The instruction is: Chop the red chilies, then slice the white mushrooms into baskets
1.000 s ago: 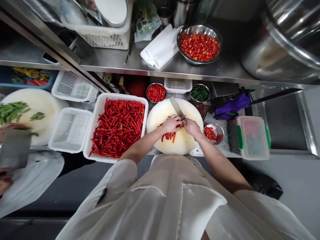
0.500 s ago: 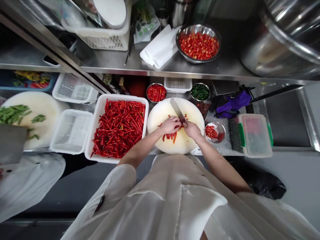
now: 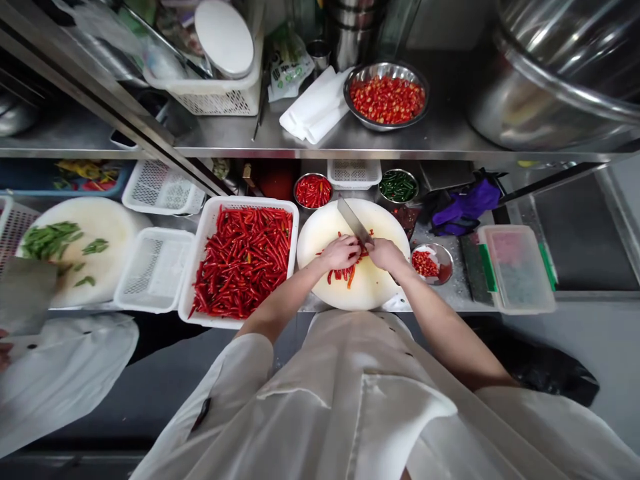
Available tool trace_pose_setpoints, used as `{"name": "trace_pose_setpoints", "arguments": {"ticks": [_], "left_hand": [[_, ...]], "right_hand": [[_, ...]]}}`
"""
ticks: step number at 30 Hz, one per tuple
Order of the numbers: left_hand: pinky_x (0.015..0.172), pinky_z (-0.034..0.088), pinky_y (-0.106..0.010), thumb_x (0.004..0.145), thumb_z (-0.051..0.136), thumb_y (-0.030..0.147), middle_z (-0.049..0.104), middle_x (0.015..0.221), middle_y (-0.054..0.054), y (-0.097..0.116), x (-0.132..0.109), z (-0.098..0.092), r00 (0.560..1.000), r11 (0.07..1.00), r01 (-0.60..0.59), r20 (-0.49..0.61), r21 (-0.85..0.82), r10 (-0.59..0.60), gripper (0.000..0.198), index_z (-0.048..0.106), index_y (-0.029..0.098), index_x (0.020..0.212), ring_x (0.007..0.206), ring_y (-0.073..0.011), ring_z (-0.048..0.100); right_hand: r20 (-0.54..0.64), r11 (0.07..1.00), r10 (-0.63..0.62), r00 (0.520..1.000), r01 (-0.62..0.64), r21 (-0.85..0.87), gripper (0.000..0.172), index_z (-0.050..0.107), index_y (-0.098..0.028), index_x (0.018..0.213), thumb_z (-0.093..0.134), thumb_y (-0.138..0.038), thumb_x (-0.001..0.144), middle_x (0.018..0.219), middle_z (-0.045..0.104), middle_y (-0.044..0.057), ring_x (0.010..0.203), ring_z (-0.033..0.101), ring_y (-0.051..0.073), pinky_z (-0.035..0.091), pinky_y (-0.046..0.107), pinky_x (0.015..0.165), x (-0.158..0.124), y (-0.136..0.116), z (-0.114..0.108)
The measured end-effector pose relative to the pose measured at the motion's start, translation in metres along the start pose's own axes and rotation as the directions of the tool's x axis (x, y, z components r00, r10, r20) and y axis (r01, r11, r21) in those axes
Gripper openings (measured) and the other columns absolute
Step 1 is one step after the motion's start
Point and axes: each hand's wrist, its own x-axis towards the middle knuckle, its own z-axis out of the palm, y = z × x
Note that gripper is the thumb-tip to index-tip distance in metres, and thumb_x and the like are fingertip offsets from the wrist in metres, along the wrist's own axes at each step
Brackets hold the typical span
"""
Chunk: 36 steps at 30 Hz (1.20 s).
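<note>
My right hand (image 3: pixel 386 256) is wrapped round a kitchen knife (image 3: pixel 353 219), whose blade points away and to the left over a round white cutting board (image 3: pixel 320 223). My left hand (image 3: pixel 341 253) has its fingers curled together beside the blade, pressing red chilies against the board. Several red chilies (image 3: pixel 345 274) lie in a row just below that hand, and small cut bits (image 3: pixel 371 233) are near the blade. Left of the board, a white basket (image 3: pixel 296 233) holds a heap of whole red chilies (image 3: pixel 245 260). A bowl of chopped chili (image 3: pixel 433 263) stands by my right wrist.
Behind the board are a bowl of red chilies (image 3: pixel 313 191), a white basket (image 3: pixel 354 173) and a bowl of green chilies (image 3: pixel 398 185). A steel shelf (image 3: pixel 230 137) overhangs them. A co-worker's cleaver (image 3: pixel 27 293) is at another board (image 3: pixel 120 233). A lidded box (image 3: pixel 520 267) sits right.
The whole view has shifted slightly, with the co-worker's board showing further right. My hands and the knife stay nearly in place on the board. The co-worker's cleaver has moved a little lower, and their fingers show.
</note>
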Motion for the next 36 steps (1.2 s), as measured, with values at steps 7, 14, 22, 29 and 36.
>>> {"name": "trace_pose_setpoints", "arguments": {"ticks": [7, 14, 22, 29, 36], "left_hand": [[0.106, 0.052, -0.041, 0.098, 0.058, 0.029, 0.066, 0.114, -0.010, 0.002, -0.002, -0.010, 0.999, 0.999, 0.035, 0.028, 0.017, -0.035, 0.017, 0.072, 0.021, 0.103, 0.111, -0.0252, 0.063], [0.123, 0.041, -0.051, 0.101, 0.053, 0.058, 0.053, 0.156, -0.025, 0.021, -0.027, 0.002, 0.945, 0.935, 0.325, -0.096, 0.145, -0.313, 0.076, 0.041, 0.007, 0.156, 0.150, -0.0358, 0.047], [0.132, 0.027, -0.050, 0.105, 0.040, 0.049, 0.034, 0.171, -0.024, 0.059, 0.005, 0.055, 0.892, 0.837, 0.453, -0.154, 0.307, -0.425, 0.077, 0.028, 0.001, 0.165, 0.162, -0.0338, 0.028], [0.124, 0.041, -0.050, 0.099, 0.057, 0.038, 0.056, 0.155, -0.018, 0.045, -0.003, 0.023, 0.921, 0.899, 0.387, -0.129, 0.204, -0.367, 0.065, 0.044, 0.014, 0.158, 0.144, -0.0337, 0.051], [0.114, 0.052, -0.047, 0.095, 0.069, 0.031, 0.057, 0.138, -0.013, 0.028, 0.023, 0.001, 0.988, 0.983, 0.156, 0.006, 0.101, -0.157, 0.036, 0.065, 0.023, 0.129, 0.137, -0.0307, 0.051]], "right_hand": [[-0.022, 0.989, -0.061, 0.998, 0.063, 0.132, 0.040, 0.075, -0.013, 0.119, 0.042, -0.034, 0.109, 0.117, 0.079, 0.017, 0.103, 0.073, 0.024, 0.049, 0.025, 0.083, 0.006, 0.000, 0.004], [-0.036, 0.956, -0.131, 0.991, 0.136, 0.260, 0.035, 0.078, -0.015, 0.115, 0.050, -0.034, 0.106, 0.109, 0.082, 0.010, 0.097, 0.074, 0.023, 0.050, 0.025, 0.079, -0.010, 0.055, 0.005], [-0.073, 0.986, -0.137, 0.988, 0.143, 0.090, 0.035, 0.078, -0.020, 0.114, 0.049, -0.038, 0.105, 0.115, 0.081, 0.012, 0.105, 0.073, 0.026, 0.047, 0.026, 0.078, -0.013, 0.094, -0.005], [-0.014, 0.995, -0.098, 0.995, 0.098, 0.007, 0.036, 0.072, -0.019, 0.117, 0.042, -0.037, 0.109, 0.116, 0.079, 0.015, 0.102, 0.073, 0.026, 0.044, 0.028, 0.076, -0.020, 0.089, -0.015], [0.001, 0.998, -0.051, 0.999, 0.051, 0.022, 0.037, 0.069, -0.019, 0.124, 0.039, -0.036, 0.110, 0.117, 0.079, 0.016, 0.106, 0.074, 0.028, 0.045, 0.030, 0.077, -0.023, 0.082, -0.013]]}}
